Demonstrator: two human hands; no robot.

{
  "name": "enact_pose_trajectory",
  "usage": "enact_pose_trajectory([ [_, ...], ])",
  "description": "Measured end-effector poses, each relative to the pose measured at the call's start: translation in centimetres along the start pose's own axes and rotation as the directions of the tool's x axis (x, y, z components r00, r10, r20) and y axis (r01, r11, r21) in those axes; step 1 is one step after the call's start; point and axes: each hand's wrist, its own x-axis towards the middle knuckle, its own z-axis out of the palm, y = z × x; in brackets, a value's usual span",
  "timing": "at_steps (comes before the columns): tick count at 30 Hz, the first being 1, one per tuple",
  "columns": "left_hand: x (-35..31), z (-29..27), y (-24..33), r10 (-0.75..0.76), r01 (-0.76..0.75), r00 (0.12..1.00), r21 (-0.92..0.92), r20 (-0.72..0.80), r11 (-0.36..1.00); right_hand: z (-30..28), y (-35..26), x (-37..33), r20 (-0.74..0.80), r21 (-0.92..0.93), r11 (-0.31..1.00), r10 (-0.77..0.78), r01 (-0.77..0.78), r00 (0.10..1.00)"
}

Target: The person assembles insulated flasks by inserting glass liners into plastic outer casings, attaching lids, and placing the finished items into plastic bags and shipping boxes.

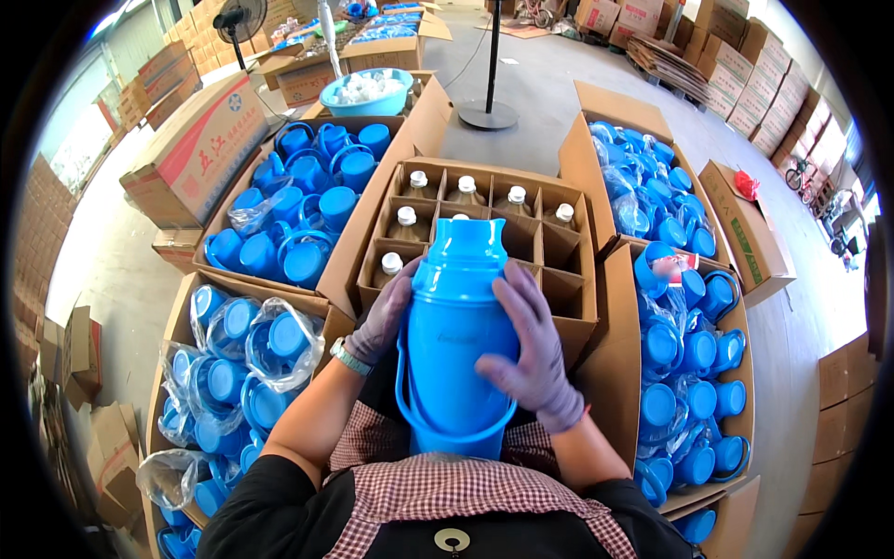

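A blue plastic thermos flask (461, 345) with a spouted top stands upright in front of my body. Its loop handle (456, 434) hangs low across the front. My left hand (384, 319), in a thin greyish-purple glove, holds the flask's left side near the shoulder; its fingertips are partly hidden. On the other side my right hand (533, 349), gloved the same way, lies against the flask with its fingers up along the shoulder and the thumb across the front. Just beyond is a divided carton (577, 303) with several white-capped glass liners (466, 193) in its cells.
Open cartons of blue flask parts, some in clear plastic bags, flank me at the left (303, 177) and right (694, 354). Further off are a light-blue basin (368, 91) of white pieces, a round stand base (487, 115), a fan (240, 19) and stacked boxes (759, 84).
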Motion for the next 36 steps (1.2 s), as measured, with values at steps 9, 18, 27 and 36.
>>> enact_pose_trajectory([
  [9,-3.6,4.4,-0.4,0.452,-0.463,0.884,0.345,0.119,0.816,2.7,16.5,-3.2,0.362,0.499,0.423,0.69,-0.756,0.626],
  [18,3.5,-0.1,2.2,0.561,-0.764,0.643,0.387,0.521,0.517,2.7,17.8,0.3,0.392,0.293,0.601,0.634,-0.744,0.666],
  [27,1.1,-1.2,2.7,-0.126,-0.2,0.955,0.895,0.27,0.398,2.9,17.8,-1.7,0.457,0.344,0.517,0.637,-0.784,0.621],
  [36,-1.2,-0.2,0.0,0.041,-0.003,0.998,0.688,-0.039,0.726,2.9,15.1,0.6,0.235,0.483,0.676,0.511,-0.556,0.827],
])
